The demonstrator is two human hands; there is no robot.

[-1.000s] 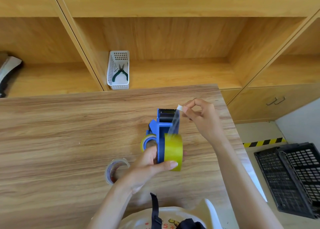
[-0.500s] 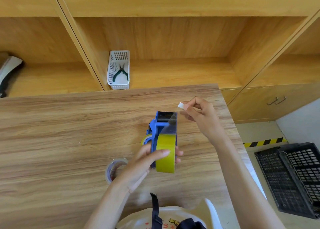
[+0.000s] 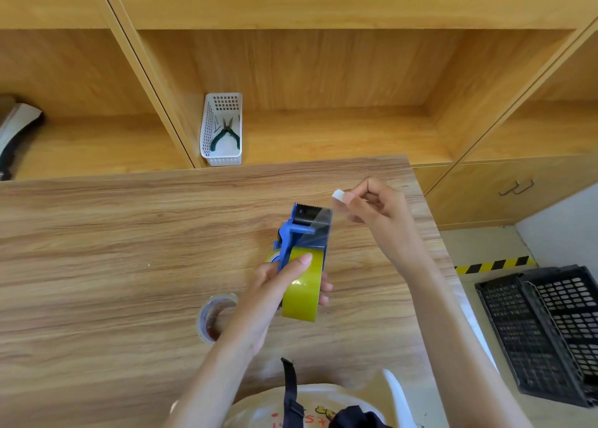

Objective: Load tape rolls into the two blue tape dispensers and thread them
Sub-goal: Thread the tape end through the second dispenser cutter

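The blue tape dispenser (image 3: 297,233) is held just above the wooden worktop (image 3: 113,249), toothed blade end pointing away from the person, with a yellow-green tape roll (image 3: 304,285) seated in it. The left hand (image 3: 275,295) grips it from the near-left side, thumb laid over the top of the roll and fingertips showing past the roll's right face. Just beyond and right of the dispenser's blade, the right hand (image 3: 372,204) pinches the white-tabbed tape end (image 3: 338,195) between thumb and forefinger, and a clear strip of tape (image 3: 318,227) runs from there back to the roll. Behind the dispenser, low on its left, a second yellow roll (image 3: 273,256) peeks out — mostly hidden by the blue body. Near-left of the dispenser a clear tape roll (image 3: 215,317) stands on the worktop, partly covered by the left forearm. Far beyond the dispenser, on the shelf (image 3: 323,136), a white basket (image 3: 223,130) holds green-handled pliers (image 3: 226,134); well to the dispenser's right, black crates (image 3: 543,330) sit on the floor by a yellow-black stripe (image 3: 495,264). Compared with half a second ago, the right hand has drawn the tab slightly farther right and away from the blade — the strip is longer — while the left hand keeps much the same hold.
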